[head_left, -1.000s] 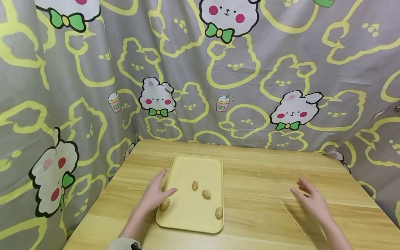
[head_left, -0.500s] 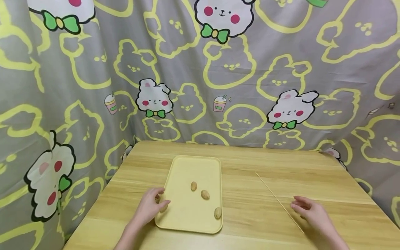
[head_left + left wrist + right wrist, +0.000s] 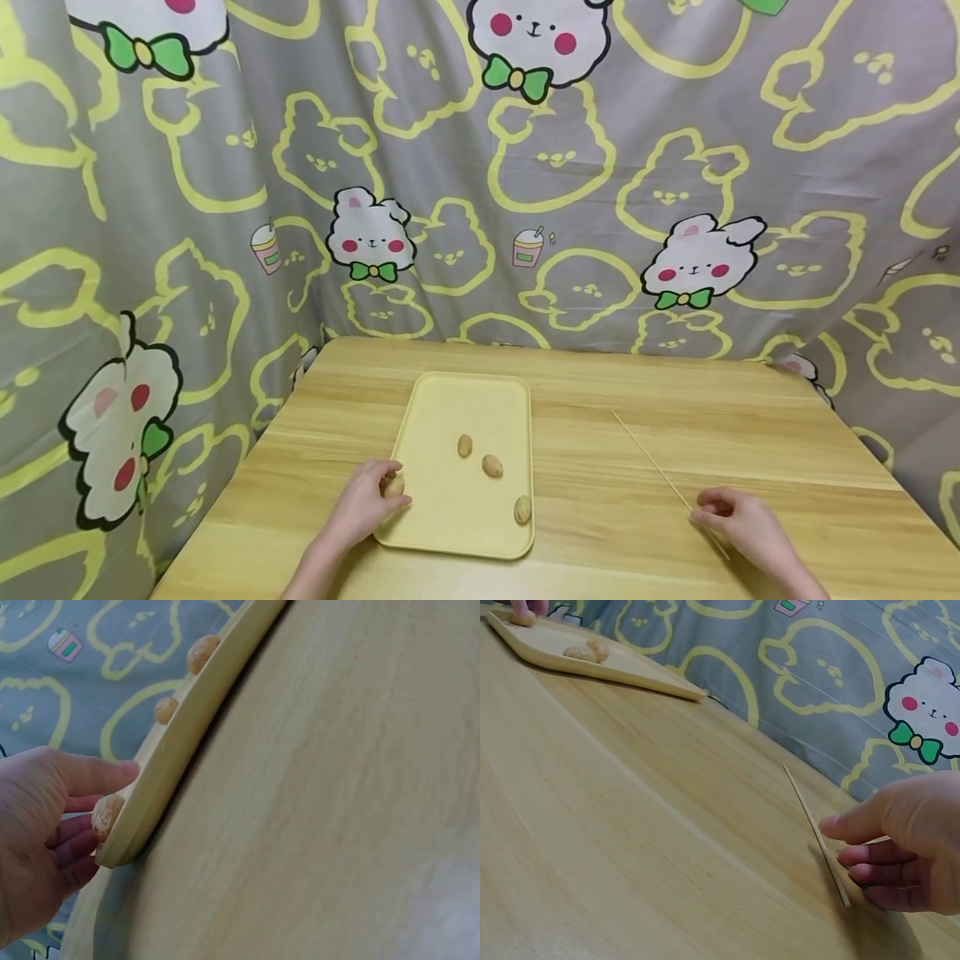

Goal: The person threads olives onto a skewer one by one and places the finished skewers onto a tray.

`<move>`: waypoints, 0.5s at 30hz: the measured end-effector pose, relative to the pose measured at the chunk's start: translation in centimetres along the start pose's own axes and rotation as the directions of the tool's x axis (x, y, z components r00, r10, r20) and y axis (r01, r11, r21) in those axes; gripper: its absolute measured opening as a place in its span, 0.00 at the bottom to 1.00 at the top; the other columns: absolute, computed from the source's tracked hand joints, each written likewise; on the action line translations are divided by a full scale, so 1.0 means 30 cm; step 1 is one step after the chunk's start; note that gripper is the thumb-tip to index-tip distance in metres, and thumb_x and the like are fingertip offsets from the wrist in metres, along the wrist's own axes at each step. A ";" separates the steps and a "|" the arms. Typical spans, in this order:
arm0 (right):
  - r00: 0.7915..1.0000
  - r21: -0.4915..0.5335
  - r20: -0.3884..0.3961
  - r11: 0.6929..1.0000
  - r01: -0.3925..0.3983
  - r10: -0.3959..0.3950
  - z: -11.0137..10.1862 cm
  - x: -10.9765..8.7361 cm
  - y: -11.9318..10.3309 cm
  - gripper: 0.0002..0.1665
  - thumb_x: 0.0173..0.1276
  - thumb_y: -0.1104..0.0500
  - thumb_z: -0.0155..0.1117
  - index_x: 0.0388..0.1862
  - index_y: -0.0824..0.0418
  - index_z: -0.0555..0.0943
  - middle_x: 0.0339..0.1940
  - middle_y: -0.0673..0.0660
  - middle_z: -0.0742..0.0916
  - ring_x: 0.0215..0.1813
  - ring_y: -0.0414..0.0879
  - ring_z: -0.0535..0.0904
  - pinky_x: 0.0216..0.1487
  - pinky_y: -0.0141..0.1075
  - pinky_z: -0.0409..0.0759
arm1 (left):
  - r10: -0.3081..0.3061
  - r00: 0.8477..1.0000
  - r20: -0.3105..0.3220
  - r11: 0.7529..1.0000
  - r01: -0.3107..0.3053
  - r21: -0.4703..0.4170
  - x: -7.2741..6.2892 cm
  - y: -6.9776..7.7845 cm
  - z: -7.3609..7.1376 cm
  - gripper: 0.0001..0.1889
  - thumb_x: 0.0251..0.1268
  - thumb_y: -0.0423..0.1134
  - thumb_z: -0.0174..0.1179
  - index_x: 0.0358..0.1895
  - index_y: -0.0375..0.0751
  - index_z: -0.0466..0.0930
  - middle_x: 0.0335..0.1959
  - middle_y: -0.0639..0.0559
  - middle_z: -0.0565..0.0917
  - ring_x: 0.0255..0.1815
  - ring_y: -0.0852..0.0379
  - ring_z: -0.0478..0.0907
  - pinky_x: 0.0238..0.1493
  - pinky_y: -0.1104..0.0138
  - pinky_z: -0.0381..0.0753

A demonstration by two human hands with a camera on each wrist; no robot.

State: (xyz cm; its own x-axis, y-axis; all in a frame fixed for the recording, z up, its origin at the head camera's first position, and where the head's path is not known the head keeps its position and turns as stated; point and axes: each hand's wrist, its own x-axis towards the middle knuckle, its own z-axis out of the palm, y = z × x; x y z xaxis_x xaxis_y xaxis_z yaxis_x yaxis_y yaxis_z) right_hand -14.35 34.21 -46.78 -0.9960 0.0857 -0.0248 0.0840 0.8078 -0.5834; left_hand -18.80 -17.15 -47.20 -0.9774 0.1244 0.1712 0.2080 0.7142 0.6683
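A pale yellow tray (image 3: 465,400) lies on the table with several walnuts on it. At its left edge my left hand (image 3: 360,504) has its fingers and thumb around one walnut (image 3: 107,816); the fingers curl behind the nut in the left wrist view. Two walnuts (image 3: 492,466) lie near the tray's middle, and another walnut (image 3: 522,509) rests by the right rim. To the right, a thin wooden skewer (image 3: 651,457) lies slantwise on the table. My right hand (image 3: 742,521) is at its near end, thumb tip right at the skewer (image 3: 810,814), other fingers apart and loosely bent.
The wooden table (image 3: 600,533) carries the tray left of centre and the skewer at the right. A grey curtain (image 3: 450,167) with yellow outlines and white rabbits hangs behind the table's far edge and along both sides.
My left hand has come down along the tray's left edge and drawn its fingers in around the walnut. My right hand has moved down and left to the skewer.
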 end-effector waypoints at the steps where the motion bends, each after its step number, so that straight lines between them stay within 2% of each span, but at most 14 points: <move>1: 1.000 -0.007 0.000 1.000 0.002 -0.002 0.001 0.000 -0.001 0.24 0.55 0.50 0.70 0.43 0.68 0.80 0.32 0.50 0.83 0.34 0.39 0.75 0.35 0.33 0.75 | 0.002 1.000 -0.001 1.000 -0.002 0.001 0.000 0.001 0.002 0.24 0.41 0.36 0.73 0.46 0.33 0.79 0.36 0.52 0.76 0.38 0.56 0.70 0.39 0.63 0.74; 5: 1.000 -0.025 -0.004 1.000 0.018 -0.018 0.006 -0.003 -0.005 0.18 0.54 0.53 0.71 0.38 0.64 0.81 0.30 0.49 0.82 0.32 0.38 0.74 0.34 0.33 0.73 | 0.017 1.000 -0.014 1.000 -0.017 0.012 0.000 -0.002 0.011 0.21 0.40 0.31 0.71 0.43 0.33 0.79 0.37 0.51 0.76 0.41 0.54 0.70 0.43 0.59 0.73; 10: 0.999 -0.060 -0.018 0.997 0.043 -0.044 0.016 -0.001 -0.008 0.09 0.54 0.58 0.69 0.32 0.60 0.81 0.27 0.49 0.80 0.30 0.39 0.72 0.32 0.34 0.71 | 0.032 0.999 -0.027 0.999 -0.031 0.024 -0.001 -0.005 0.014 0.19 0.41 0.28 0.69 0.42 0.32 0.79 0.36 0.51 0.76 0.41 0.53 0.70 0.43 0.58 0.73; 15: 0.999 -0.082 -0.021 0.996 0.047 -0.048 0.022 0.005 -0.014 0.03 0.55 0.61 0.66 0.28 0.59 0.80 0.26 0.49 0.80 0.29 0.42 0.71 0.31 0.37 0.70 | 0.015 0.999 -0.034 1.000 -0.014 0.022 -0.002 -0.005 0.012 0.17 0.42 0.28 0.69 0.40 0.33 0.79 0.35 0.52 0.76 0.40 0.53 0.70 0.42 0.58 0.73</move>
State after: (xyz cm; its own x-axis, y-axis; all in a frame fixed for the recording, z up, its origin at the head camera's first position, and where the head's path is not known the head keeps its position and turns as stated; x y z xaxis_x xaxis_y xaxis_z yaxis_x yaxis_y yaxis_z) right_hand -14.55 33.50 -47.08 -0.9980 0.0590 0.0209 0.0398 0.8562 -0.5152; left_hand -18.78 -17.01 -47.57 -0.9723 0.1116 0.2052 0.2206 0.7273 0.6499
